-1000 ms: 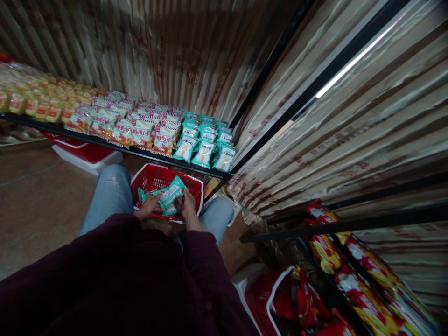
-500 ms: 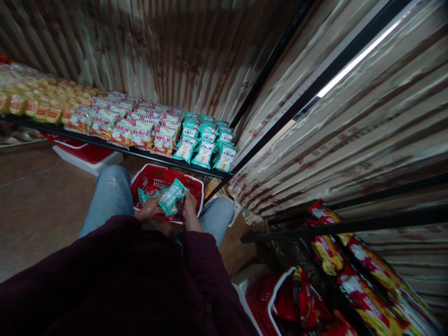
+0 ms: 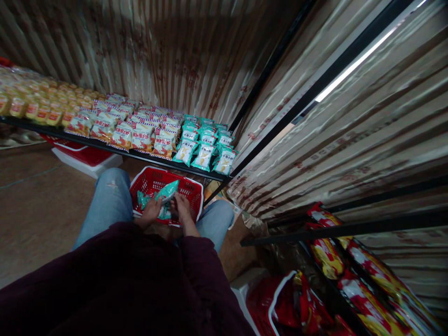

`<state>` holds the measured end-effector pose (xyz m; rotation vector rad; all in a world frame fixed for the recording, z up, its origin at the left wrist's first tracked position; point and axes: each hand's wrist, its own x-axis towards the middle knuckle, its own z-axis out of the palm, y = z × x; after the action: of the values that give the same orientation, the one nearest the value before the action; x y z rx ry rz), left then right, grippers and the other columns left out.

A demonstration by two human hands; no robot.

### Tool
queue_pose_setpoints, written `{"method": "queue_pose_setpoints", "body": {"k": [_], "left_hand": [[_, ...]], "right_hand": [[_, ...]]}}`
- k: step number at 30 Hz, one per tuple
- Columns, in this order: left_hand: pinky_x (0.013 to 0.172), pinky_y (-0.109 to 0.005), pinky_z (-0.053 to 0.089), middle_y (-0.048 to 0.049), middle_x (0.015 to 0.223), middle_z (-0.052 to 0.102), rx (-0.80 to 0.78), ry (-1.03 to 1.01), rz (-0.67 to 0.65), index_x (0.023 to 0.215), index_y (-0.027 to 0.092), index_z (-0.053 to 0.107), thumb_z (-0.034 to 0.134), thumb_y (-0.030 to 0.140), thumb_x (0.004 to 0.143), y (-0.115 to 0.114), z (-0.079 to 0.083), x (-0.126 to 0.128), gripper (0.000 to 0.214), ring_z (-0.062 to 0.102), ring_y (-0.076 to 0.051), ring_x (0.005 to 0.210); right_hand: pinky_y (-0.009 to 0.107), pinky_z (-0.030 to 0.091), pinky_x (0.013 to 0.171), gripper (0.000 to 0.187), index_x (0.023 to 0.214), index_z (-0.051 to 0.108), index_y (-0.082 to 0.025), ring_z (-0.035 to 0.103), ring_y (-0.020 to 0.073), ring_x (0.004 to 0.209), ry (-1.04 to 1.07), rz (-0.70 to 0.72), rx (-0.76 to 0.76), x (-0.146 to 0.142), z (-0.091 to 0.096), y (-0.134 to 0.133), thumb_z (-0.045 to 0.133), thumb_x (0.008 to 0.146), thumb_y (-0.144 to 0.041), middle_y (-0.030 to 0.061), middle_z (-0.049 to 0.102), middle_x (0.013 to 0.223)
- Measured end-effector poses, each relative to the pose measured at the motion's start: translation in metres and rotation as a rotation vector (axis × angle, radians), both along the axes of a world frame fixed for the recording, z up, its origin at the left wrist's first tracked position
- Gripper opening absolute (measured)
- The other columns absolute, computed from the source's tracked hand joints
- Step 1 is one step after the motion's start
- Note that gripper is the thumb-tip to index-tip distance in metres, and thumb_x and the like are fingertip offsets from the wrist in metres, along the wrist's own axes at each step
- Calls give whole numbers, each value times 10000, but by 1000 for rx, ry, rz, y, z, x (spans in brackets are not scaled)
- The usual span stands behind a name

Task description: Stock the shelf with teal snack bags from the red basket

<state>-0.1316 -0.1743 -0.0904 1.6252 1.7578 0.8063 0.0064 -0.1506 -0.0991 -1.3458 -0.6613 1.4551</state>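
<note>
Fingers of our left hand (image 3: 151,211) pinch a glossy, crinkled teal bag (image 3: 168,190); whether our curled right hand (image 3: 182,206) grips it too, we cannot tell. Half a second ago its white panel faced us; now it shows mostly teal. Beneath our fingers, a slotted red plastic basket (image 3: 149,179) holds more teal bags (image 3: 143,199).

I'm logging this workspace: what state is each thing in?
Teal pillow-shaped plastic packet: tilted, held.
Left hand: gripping that packet.
Right hand: alongside, contact unclear.
Red perforated plastic basket: upright, open, partly filled.
Teal-and-white plastic packets: shelved in rows.
Orange-and-white plastic packets: shelved in rows.
</note>
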Motion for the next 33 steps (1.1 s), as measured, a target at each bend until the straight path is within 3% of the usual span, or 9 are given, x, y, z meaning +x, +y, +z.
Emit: {"method": "queue_pose_setpoints", "body": {"k": [3, 5, 7, 12, 16, 20, 24, 29, 33], "left_hand": [[1056, -472, 327, -201, 1321, 482, 92, 74, -22, 1234, 79, 477, 361, 303, 848, -3, -4, 5, 461, 356, -307, 1315], [1077, -476, 301, -205, 1415, 374, 183, 121, -75, 1285, 67, 439, 410, 265, 802, -7, -9, 10, 523, 283, -320, 1355], [1088, -487, 285, -178, 1435, 360, 263, 153, -118, 1296, 100, 441, 439, 202, 746, -11, -14, 15, 560, 252, -313, 1370], [1080, -456, 312, -159, 1409, 419, 298, 212, -244, 1242, 117, 511, 452, 203, 716, -20, -11, 20, 537, 343, -297, 1329], [1065, -429, 329, -162, 1396, 441, 242, 189, -150, 1223, 118, 528, 402, 325, 804, -15, 4, 17, 484, 429, -279, 1272], [1021, -433, 373, -181, 1309, 527, 61, 57, -4, 1263, 90, 472, 389, 442, 814, 1, 17, 17, 576, 491, -287, 1219], [933, -391, 453, -132, 1166, 640, -118, -149, -56, 1173, 144, 539, 441, 468, 778, 17, 23, 25, 520, 598, -272, 1085], [870, -369, 496, -113, 1073, 685, -127, -333, -123, 1022, 161, 590, 515, 430, 727, 31, 34, 41, 406, 637, -259, 1008], [858, -346, 505, -120, 1067, 684, -103, -358, -115, 995, 149, 580, 520, 413, 723, 45, 50, 55, 383, 644, -238, 992]], "right_hand": [[184, 484, 505, 381, 834, 620, -188, 617, 109, 605, 59, 62, 1, -5, 6, -5, 661, 681, -534, -3, 651, 697], [191, 487, 502, 383, 873, 616, -199, 616, 110, 603, 82, 76, 8, -6, 10, -7, 670, 679, -524, -5, 653, 726], [189, 467, 468, 361, 894, 611, -206, 607, 113, 574, 81, 66, 8, -7, 13, -9, 677, 681, -489, -10, 649, 719], [220, 477, 505, 226, 878, 606, -207, 603, 123, 534, 37, -25, -24, 0, 19, -10, 662, 673, -286, -22, 662, 692], [234, 486, 548, 259, 855, 621, -198, 610, 134, 540, 9, -59, -28, 7, 28, -8, 601, 602, -145, -28, 679, 678], [238, 481, 549, 293, 859, 634, -195, 619, 147, 562, 22, -52, 7, 13, 38, -6, 574, 575, -157, -29, 687, 682], [241, 485, 560, 319, 883, 622, -201, 628, 157, 593, 45, -78, 90, 21, 47, -3, 539, 576, -178, -24, 697, 712], [236, 494, 627, 358, 924, 608, -207, 639, 157, 686, -11, -85, 222, 36, 56, 5, 522, 581, -153, -20, 701, 810], [258, 506, 715, 375, 1015, 611, -217, 645, 178, 826, -206, -116, 290, 51, 64, 14, 552, 646, -203, 1, 692, 912]]}}
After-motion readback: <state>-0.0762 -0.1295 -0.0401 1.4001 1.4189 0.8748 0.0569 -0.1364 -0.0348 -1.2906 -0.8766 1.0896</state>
